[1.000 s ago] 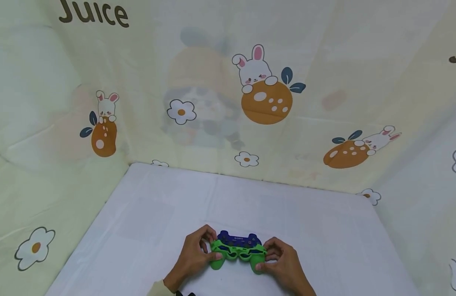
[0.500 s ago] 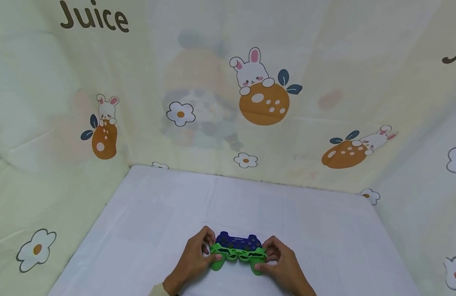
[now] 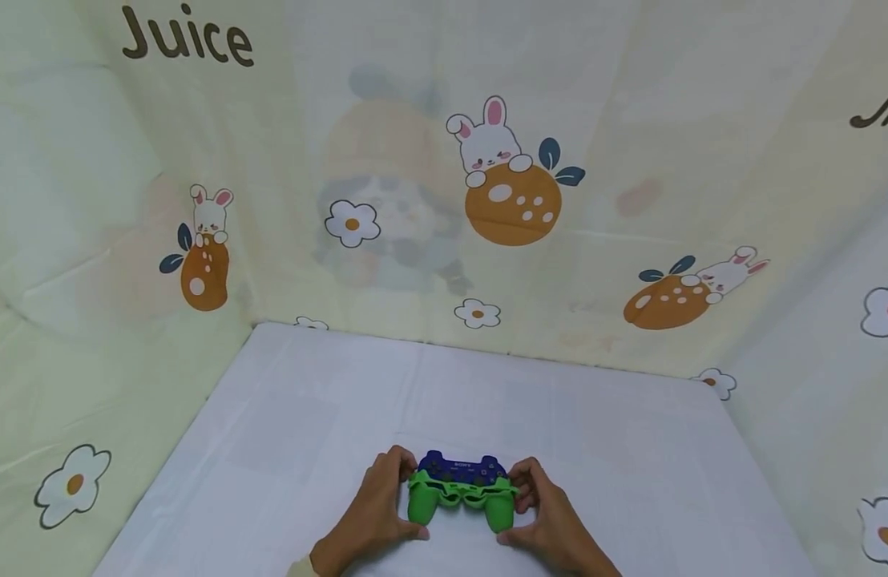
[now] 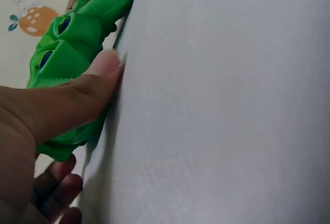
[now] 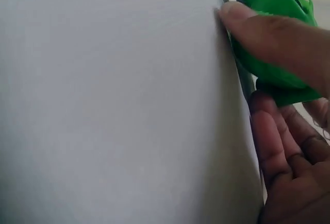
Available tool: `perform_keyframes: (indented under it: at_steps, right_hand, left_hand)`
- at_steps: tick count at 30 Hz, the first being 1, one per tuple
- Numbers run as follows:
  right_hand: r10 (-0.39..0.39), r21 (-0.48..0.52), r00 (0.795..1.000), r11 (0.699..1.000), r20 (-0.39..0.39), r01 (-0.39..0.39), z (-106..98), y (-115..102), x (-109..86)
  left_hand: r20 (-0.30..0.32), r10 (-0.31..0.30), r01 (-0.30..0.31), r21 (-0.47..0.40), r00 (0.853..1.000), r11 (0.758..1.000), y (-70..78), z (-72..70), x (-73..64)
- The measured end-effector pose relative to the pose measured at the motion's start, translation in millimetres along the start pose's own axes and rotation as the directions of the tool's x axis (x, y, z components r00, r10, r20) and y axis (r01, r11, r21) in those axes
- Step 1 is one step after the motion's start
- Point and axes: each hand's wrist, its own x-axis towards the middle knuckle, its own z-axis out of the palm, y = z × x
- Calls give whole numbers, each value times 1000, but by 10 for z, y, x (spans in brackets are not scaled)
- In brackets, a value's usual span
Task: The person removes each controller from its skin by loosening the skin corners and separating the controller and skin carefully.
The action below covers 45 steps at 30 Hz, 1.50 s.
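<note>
A dark blue Sony game controller (image 3: 464, 470) lies on the white surface with its buttons facing up. A green silicone cover (image 3: 423, 505) wraps its two grips and lower edge, while the upper face stays bare. My left hand (image 3: 372, 506) holds the left grip, fingers at the upper side and thumb at the lower end. On the right grip, my right hand (image 3: 550, 514) holds on in the same way. Thumb against the green cover (image 4: 100, 10) shows in the left wrist view. In the right wrist view the cover (image 5: 273, 0) is partly cut off.
White cloth (image 3: 444, 393) covers the table under the controller. Pale fabric walls (image 3: 595, 96) printed with rabbits, oranges and flowers enclose it at the back and both sides.
Both thumbs have slid down from the front of the green grips to their lower ends. The controller stays in almost the same spot. The head view has shifted slightly.
</note>
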Motion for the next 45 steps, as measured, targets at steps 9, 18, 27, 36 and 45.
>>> perform_keyframes:
  at_steps: [9,18,27,36,45]
  right_hand:
    - [-41,187,998,981,-40,48,-40,43,22]
    - [-89,450,995,887,-54,104,7,-12,18]
    - [-76,498,992,860,-100,116,34,43,21]
    - [-53,495,995,864,-84,88,19,48,-2]
    - [-120,482,988,862,-100,153,22,56,-32]
  left_hand:
    - [-42,-32,19,-268,999,963,-50,-14,22]
    - [-66,-71,39,-399,995,916,-20,-15,46]
    - [-33,-60,37,-479,998,877,-52,-49,58]
    - [-15,-1,-6,-486,1000,874,-76,-49,52]
    - [-75,45,-76,-490,996,868,-75,-29,58]
